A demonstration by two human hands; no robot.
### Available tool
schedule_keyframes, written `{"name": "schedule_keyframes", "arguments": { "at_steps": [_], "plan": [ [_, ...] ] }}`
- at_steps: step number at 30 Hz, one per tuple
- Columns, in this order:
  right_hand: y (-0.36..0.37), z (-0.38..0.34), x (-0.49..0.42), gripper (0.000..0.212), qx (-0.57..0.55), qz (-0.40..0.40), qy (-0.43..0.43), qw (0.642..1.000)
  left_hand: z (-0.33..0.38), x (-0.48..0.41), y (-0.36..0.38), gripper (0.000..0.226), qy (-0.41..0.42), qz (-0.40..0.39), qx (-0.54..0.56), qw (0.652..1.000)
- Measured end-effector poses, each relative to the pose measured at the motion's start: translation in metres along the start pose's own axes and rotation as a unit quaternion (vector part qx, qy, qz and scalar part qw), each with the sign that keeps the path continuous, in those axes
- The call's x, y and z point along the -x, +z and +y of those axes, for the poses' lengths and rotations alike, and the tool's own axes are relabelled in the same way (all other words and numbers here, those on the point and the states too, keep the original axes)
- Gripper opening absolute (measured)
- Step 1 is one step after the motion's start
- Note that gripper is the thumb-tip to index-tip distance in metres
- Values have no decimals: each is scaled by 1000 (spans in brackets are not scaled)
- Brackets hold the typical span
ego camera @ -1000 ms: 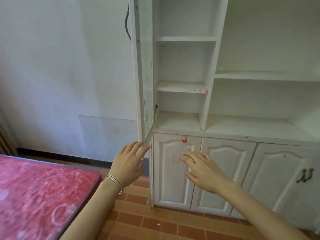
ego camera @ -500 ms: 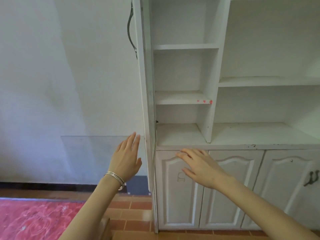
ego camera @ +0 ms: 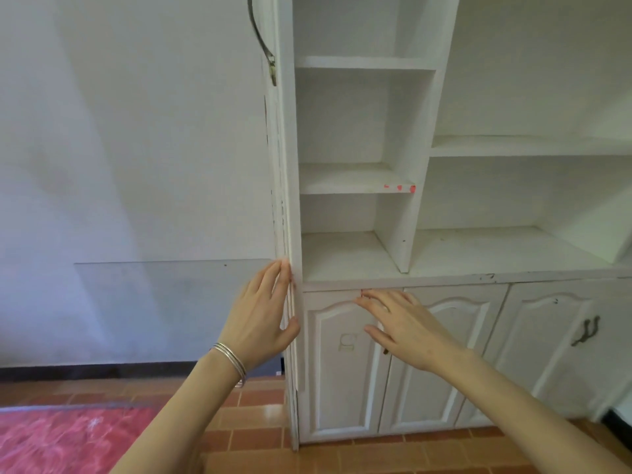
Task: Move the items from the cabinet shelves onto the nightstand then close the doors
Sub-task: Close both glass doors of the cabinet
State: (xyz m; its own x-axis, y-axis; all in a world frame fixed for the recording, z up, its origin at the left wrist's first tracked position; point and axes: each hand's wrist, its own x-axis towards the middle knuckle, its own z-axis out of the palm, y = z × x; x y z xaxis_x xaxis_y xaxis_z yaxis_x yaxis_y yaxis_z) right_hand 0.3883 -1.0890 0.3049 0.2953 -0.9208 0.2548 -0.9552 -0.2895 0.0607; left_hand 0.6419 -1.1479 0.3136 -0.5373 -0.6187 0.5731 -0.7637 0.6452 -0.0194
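1. Cabinet (ego camera: 444,268) stands against the wall, its tall door (ego camera: 285,200) swung out edge-on.
2. Red mattress (ego camera: 68,439) lies low-left on the tiled floor (ego camera: 260,436).
3. Left hand (ego camera: 260,323), fingers flat and spread, presses the door's edge.
4. Right hand (ego camera: 407,326) hovers spread, empty, before the lower doors (ego camera: 345,364).

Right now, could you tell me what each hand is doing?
Left hand: open, fingers flat against the edge of the open cabinet door, holding nothing.
Right hand: open, spread over the lower cabinet doors, holding nothing.
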Motion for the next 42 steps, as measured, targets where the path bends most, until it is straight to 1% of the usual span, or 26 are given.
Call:
{"name": "schedule_keyframes", "arguments": {
  "at_steps": [4,7,9,13,17,21,24,27,33,36,40,42],
  "plan": [
    [2,14,-1,61,5,-2,5,1000,15,-12,3,70,25,12,17,999],
    [3,33,5,47,16,5,26,1000,31,-25,12,68,45,19,43,998],
    [2,49,11,45,17,5,40,999,42,-37,20,69,56,21,52,997],
    [-2,83,23,48,21,-5,79,997,69,-69,40,72,71,26,49,996],
    [-2,122,33,47,21,2,102,995,96,-103,71,80,87,17,33,996],
    [0,173,34,61,21,-4,105,994,118,-145,99,86,100,15,-8,995],
    [5,212,30,61,14,7,98,995,133,-178,117,87,99,21,-24,995],
    [11,247,20,65,11,9,81,997,145,-211,140,86,89,12,-40,995],
    [26,292,-6,57,-13,26,43,999,144,-275,183,84,44,-16,-84,995],
    [36,313,-19,47,-19,44,33,998,143,-300,197,89,55,-10,-97,994],
    [47,340,-49,46,-7,72,17,997,139,-318,215,98,77,5,-94,993],
    [52,350,-65,46,-3,84,16,996,134,-321,223,98,86,9,-95,992]
  ]
}}
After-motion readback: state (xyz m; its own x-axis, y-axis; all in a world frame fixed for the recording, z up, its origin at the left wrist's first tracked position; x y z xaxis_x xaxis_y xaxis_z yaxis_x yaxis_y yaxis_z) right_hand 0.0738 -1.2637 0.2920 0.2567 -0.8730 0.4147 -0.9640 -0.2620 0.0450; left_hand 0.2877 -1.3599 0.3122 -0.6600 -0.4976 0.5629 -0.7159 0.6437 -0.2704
